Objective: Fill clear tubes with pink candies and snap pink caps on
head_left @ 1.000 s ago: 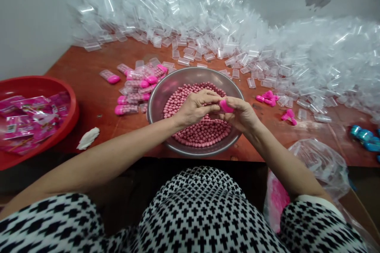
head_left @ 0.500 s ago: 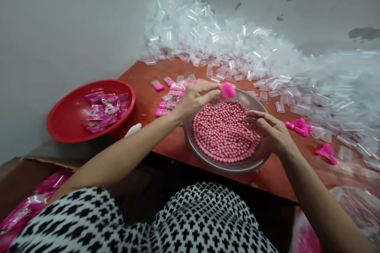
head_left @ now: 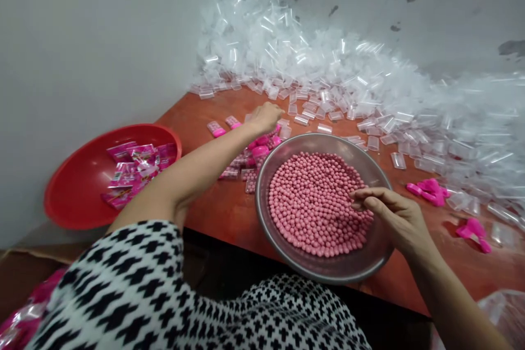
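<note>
My left hand (head_left: 267, 117) reaches over a group of small clear containers with pink caps (head_left: 261, 150), left of the bowl's far rim. Its fingers are curled together, and their tips and anything in them are hidden. Pink beads (head_left: 318, 202) fill much of a grey metal bowl (head_left: 328, 273) at the table's front edge. Over the right side of these beads is my right hand (head_left: 391, 216), thumb and fingertips pinched together. Whatever sits in that pinch is too small to make out.
A heap of clear plastic containers (head_left: 307, 49) runs along the wall. At left stands a red basin (head_left: 77, 186) with pink packets (head_left: 131, 172). Loose pink caps (head_left: 429, 191) lie right of the bowl. Pink packages (head_left: 28, 317) are at lower left.
My left hand has moved up and left from above the bowl; the pink-capped container it held no longer shows in it. My right hand's fingers have closed into a pinch over the beads.
</note>
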### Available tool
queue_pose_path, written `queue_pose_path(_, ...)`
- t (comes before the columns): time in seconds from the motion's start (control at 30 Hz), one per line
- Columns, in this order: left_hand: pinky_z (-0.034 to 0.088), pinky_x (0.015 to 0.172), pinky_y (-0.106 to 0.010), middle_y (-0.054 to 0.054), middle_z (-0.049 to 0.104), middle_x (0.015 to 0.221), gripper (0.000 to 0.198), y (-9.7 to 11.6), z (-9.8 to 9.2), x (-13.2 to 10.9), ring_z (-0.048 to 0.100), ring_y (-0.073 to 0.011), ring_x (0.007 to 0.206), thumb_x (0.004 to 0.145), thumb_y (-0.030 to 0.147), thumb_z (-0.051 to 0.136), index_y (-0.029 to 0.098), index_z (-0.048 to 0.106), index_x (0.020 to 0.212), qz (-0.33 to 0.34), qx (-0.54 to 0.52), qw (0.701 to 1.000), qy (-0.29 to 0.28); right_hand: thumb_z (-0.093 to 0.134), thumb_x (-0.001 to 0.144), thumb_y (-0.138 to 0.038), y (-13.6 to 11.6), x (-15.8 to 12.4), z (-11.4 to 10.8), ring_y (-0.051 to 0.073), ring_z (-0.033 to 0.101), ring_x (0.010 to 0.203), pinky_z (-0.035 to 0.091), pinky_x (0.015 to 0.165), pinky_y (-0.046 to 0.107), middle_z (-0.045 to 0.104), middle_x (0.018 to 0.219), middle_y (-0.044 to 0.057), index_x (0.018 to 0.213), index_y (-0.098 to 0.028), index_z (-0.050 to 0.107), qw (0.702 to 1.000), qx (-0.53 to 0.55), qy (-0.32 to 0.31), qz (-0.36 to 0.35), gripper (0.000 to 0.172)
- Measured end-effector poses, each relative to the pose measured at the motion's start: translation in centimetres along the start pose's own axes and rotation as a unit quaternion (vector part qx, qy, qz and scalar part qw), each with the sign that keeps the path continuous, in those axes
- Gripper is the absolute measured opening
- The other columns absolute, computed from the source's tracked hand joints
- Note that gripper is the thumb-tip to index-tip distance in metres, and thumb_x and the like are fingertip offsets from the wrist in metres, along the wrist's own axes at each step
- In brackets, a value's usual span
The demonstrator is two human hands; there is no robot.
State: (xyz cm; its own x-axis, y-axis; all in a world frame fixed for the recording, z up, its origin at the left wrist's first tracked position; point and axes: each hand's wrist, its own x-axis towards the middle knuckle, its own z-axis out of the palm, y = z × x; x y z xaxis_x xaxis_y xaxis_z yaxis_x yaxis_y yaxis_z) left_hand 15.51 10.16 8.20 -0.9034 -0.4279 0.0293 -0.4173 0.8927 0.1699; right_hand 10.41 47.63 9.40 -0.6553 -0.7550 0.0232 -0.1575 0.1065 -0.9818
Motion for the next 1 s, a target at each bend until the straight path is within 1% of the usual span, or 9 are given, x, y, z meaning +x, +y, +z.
queue_pose_path(0.13, 0.045, 0.101, -0.044, -0.02, 0.067, 0.127, 0.036, 1.1, 1.5, 4.3, 0.058, -0.0336, 0.125, 0.087, 0.011, 0.053, 0.014, 0.071, 0.117, -0.002, 0.065, 0.994, -0.092, 0.075, 0.084, -0.04, -0.3, -0.2, 0.0, 0.011, 0.076, 0.074, 0.06, 0.072, 0.013, 0.079, 0.087, 0.001, 0.091, -0.028, 0.08, 1.0, -0.004, 0.004, -0.005, 0.015)
queue_pose_path(0.27, 0.047, 0.097, -0.041, -0.019, 0.07, 0.119, 0.029, 1.5, 2.4, 5.8, 0.063, -0.0333, 0.116, 0.085, 0.018, 0.061, 0.014, 0.074, 0.111, 0.005, 0.1, 0.986, -0.136, 0.073, 0.086, -0.035, -0.6, -0.2, 0.2, 0.01, 0.075, 0.074, 0.059, 0.071, 0.012, 0.079, 0.086, 0.0, 0.092, -0.029, 0.08, 1.0, -0.003, 0.0, -0.01, 0.011)
queue_pose_path(0.43, 0.047, 0.093, -0.039, -0.015, 0.064, 0.13, 0.035, 1.1, 0.4, 4.5, 0.059, -0.0283, 0.117, 0.095, 0.022, 0.049, 0.011, 0.064, 0.125, 0.01, 0.119, 0.992, -0.052, 0.073, 0.087, -0.032, -0.6, -0.3, 0.2, 0.009, 0.074, 0.073, 0.059, 0.07, 0.014, 0.078, 0.085, 0.0, 0.091, -0.026, 0.079, 0.999, 0.037, -0.005, -0.008, 0.009)
queue_pose_path(0.53, 0.045, 0.094, -0.03, -0.004, 0.068, 0.12, 0.033, 2.4, -2.5, 1.5, 0.058, -0.0158, 0.105, 0.099, 0.033, 0.046, 0.016, 0.063, 0.122, 0.044, 0.053, 0.995, 0.073, 0.074, 0.086, -0.033, -0.5, -0.2, 0.2, 0.01, 0.072, 0.068, 0.06, 0.067, 0.018, 0.076, 0.08, 0.0, 0.087, -0.023, 0.078, 0.997, 0.072, 0.017, -0.022, 0.011)
queue_pose_path(0.6, 0.045, 0.093, -0.03, -0.004, 0.069, 0.113, 0.034, 4.3, -4.2, -1.3, 0.058, -0.0161, 0.101, 0.099, 0.038, 0.047, 0.018, 0.064, 0.121, 0.11, 0.01, 0.988, 0.112, 0.075, 0.084, -0.035, -0.4, -0.1, 0.2, 0.011, 0.07, 0.066, 0.06, 0.065, 0.021, 0.075, 0.077, 0.001, 0.084, -0.021, 0.077, 0.995, 0.09, 0.036, -0.033, 0.015)
queue_pose_path(0.7, 0.048, 0.078, -0.033, -0.009, 0.069, 0.109, 0.035, 8.1, -4.8, -5.0, 0.063, -0.0211, 0.091, 0.098, 0.038, 0.046, 0.018, 0.067, 0.117, 0.247, 0.062, 0.966, 0.043, 0.075, 0.083, -0.038, -0.3, -0.2, 0.4, 0.012, 0.069, 0.065, 0.06, 0.064, 0.025, 0.074, 0.076, 0.002, 0.081, -0.019, 0.075, 0.991, 0.111, 0.053, -0.048, 0.02)
queue_pose_path(0.77, 0.047, 0.067, -0.033, -0.012, 0.069, 0.099, 0.031, 10.5, -3.8, -6.4, 0.065, -0.0235, 0.082, 0.097, 0.025, 0.043, 0.015, 0.071, 0.107, 0.314, 0.138, 0.938, -0.041, 0.075, 0.083, -0.042, -0.2, -0.4, 0.5, 0.012, 0.068, 0.065, 0.059, 0.065, 0.026, 0.073, 0.076, 0.002, 0.081, -0.018, 0.073, 0.987, 0.13, 0.062, -0.066, 0.024)
queue_pose_path(0.87, 0.046, 0.061, -0.033, -0.017, 0.068, 0.088, 0.031, 13.4, -1.1, -6.6, 0.067, -0.0272, 0.081, 0.089, 0.008, 0.041, 0.012, 0.072, 0.09, 0.338, 0.218, 0.907, -0.128, 0.071, 0.084, -0.05, -0.1, -1.2, 0.2, 0.012, 0.067, 0.065, 0.059, 0.066, 0.028, 0.073, 0.078, 0.002, 0.081, -0.019, 0.071, 0.983, 0.144, 0.075, -0.082, 0.031)
queue_pose_path(1.0, 0.049, 0.066, -0.033, -0.019, 0.07, 0.099, 0.033, 16.8, 2.1, -5.4, 0.068, -0.0299, 0.092, 0.091, 0.008, 0.039, 0.011, 0.072, 0.092, 0.346, 0.234, 0.891, -0.178, 0.068, 0.083, -0.056, 0.7, -2.7, -2.5, 0.014, 0.067, 0.067, 0.059, 0.068, 0.03, 0.073, 0.081, 0.002, 0.082, -0.02, 0.07, 0.987, 0.086, 0.123, -0.06, 0.036)
